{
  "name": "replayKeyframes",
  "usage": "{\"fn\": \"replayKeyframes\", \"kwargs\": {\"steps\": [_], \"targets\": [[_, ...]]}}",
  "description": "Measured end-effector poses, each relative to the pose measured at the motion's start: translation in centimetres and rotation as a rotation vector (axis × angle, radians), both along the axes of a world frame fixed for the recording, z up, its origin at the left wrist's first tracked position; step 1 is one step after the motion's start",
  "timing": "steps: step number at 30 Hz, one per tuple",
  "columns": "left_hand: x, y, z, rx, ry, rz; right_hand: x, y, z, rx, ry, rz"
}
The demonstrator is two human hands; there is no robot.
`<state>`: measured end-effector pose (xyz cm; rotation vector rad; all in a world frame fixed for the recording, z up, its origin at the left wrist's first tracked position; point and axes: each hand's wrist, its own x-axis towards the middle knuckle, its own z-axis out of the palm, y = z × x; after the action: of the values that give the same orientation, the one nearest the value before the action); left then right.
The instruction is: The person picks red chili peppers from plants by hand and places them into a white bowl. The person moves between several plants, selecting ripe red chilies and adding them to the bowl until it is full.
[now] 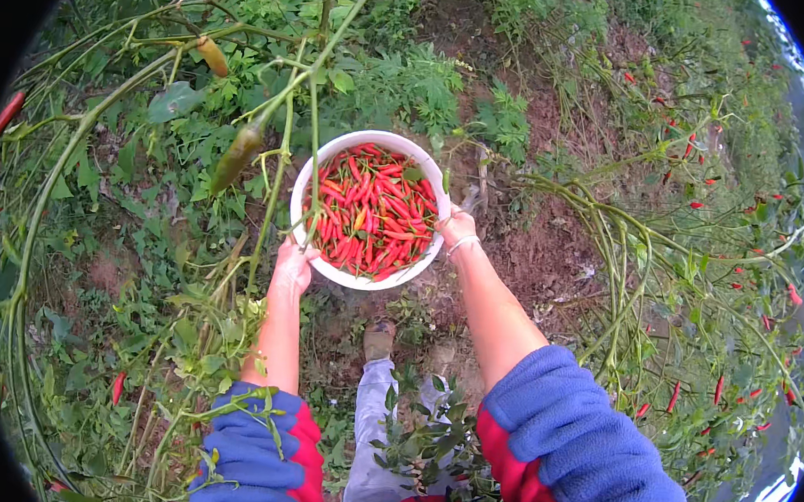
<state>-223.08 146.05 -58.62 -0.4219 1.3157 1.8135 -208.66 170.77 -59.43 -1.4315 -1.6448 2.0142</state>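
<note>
A round white bucket (366, 283), nearly full of red chili peppers (377, 210), is held out in front of me above the ground. My left hand (292, 264) grips its rim at the lower left. On the right side, my right hand (456, 227) has hold of the rim, with a pale band (463, 244) around that wrist. A few orange pods and green stems show among the red ones. Part of the bucket's left side is crossed by a green chili stem (315, 145) closer to the camera. The fingers under the rim are hidden.
Chili plants stand on both sides; branches (630, 230) bearing red pods arch in from the right. A green pepper (237, 158) and a yellowish one (212, 56) hang at upper left. Reddish soil (540, 251) with weeds lies below. A leafy sprig (430, 434) overlaps my legs.
</note>
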Motion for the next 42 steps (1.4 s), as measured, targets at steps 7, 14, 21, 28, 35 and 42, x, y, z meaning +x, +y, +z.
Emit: {"fn": "replayKeyframes", "kwargs": {"steps": [7,14,21,28,35,42], "targets": [[-1.9,-1.4,-3.1,-0.23,0.076,-0.032,-3.7,-1.4,-1.1,0.13,-0.212,0.083],[-0.7,-0.7,-0.5,-0.234,0.13,-0.085,-6.5,-5.9,3.4,0.376,-0.744,-0.004],[3.5,2.3,8.4,-0.249,0.131,-0.417,-10.5,-10.5,17.1,0.338,-0.592,0.095],[6.1,0.8,20.3,0.126,0.178,-0.621,-12.6,-14.1,35.3,0.596,-0.324,0.772],[10.1,-0.6,28.7,-0.118,0.42,-0.617,-5.3,-15.8,43.3,1.137,-0.211,1.282],[14.7,-11.0,38.7,-0.515,0.763,-0.402,22.6,-10.8,58.5,1.19,0.367,1.572]]}}
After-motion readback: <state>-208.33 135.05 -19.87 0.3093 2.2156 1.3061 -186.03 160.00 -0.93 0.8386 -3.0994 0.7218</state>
